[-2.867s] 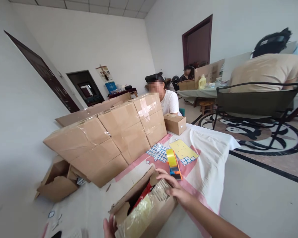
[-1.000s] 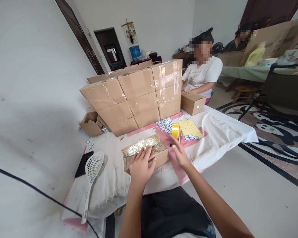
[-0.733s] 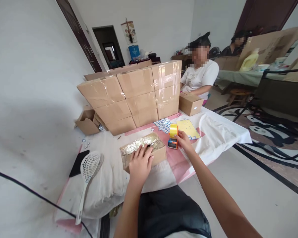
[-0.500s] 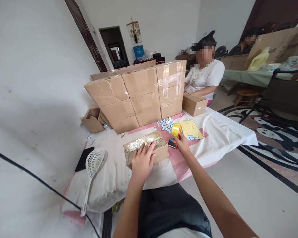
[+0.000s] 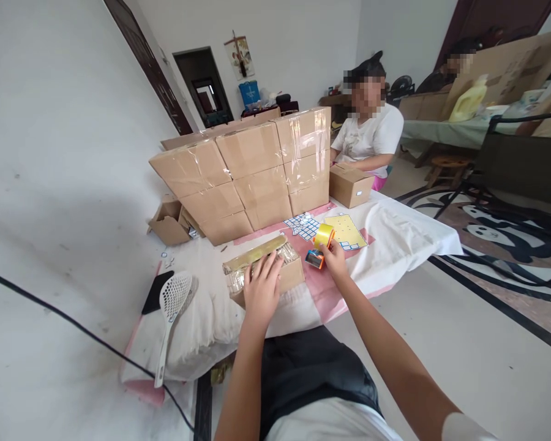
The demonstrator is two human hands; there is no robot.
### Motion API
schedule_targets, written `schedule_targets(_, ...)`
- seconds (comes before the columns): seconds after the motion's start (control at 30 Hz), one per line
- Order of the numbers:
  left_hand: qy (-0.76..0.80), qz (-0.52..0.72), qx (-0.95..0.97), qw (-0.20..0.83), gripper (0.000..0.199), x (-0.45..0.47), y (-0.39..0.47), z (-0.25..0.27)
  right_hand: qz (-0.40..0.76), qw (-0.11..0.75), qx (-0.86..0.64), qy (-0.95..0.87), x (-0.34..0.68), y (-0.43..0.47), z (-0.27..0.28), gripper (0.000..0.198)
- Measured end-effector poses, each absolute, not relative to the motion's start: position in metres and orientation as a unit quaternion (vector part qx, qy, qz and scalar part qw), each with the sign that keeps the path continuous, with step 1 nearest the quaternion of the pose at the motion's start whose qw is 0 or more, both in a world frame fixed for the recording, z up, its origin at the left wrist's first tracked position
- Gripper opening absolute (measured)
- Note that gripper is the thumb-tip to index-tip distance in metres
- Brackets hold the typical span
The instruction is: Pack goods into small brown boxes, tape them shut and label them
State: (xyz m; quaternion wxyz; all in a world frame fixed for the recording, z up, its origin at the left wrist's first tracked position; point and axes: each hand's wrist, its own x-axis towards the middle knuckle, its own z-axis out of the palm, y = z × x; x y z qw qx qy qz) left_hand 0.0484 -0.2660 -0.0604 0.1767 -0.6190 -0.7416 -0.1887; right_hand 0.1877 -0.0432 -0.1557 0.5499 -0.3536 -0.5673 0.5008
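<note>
Along the desk's near edge (image 5: pixel 298 312), the spread left grip (image 5: pixel 262 285) is touching the box (image 5: pixel 292 274), right grip (image 5: pixel 335 260) pinching the tape dispenser (image 5: pixel 324 234) rightward.

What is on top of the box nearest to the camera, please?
The left hand rests on the box, whose far flap looks shiny, perhaps taped. The surface beneath the hand and the box's inside are covered.
</note>
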Motion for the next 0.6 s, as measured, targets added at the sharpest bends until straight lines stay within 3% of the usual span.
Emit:
schedule_targets(0.23,-0.737,-0.244,-0.596,0.205,0.027,0.057,-0.264,-0.071,0.59,0.565,-0.3,-0.493,0.191,-0.058,-0.145,0.032)
schedule_targets(0.4,-0.661,-0.326,-0.644,0.204,0.037,0.084,-0.257,-0.091,0.618,0.582,-0.286,-0.445,0.199,-0.082,-0.144,0.04)
schedule_targets(0.53,-0.649,-0.435,-0.624,-0.009,0.045,0.111,-0.249,-0.106,0.633,0.57,-0.271,-0.448,0.213,-0.111,-0.146,0.045)
schedule_targets(0.6,-0.658,-0.465,-0.58,-0.118,0.035,0.118,-0.245,-0.109,0.62,0.557,-0.263,-0.485,0.221,-0.123,-0.143,0.047)
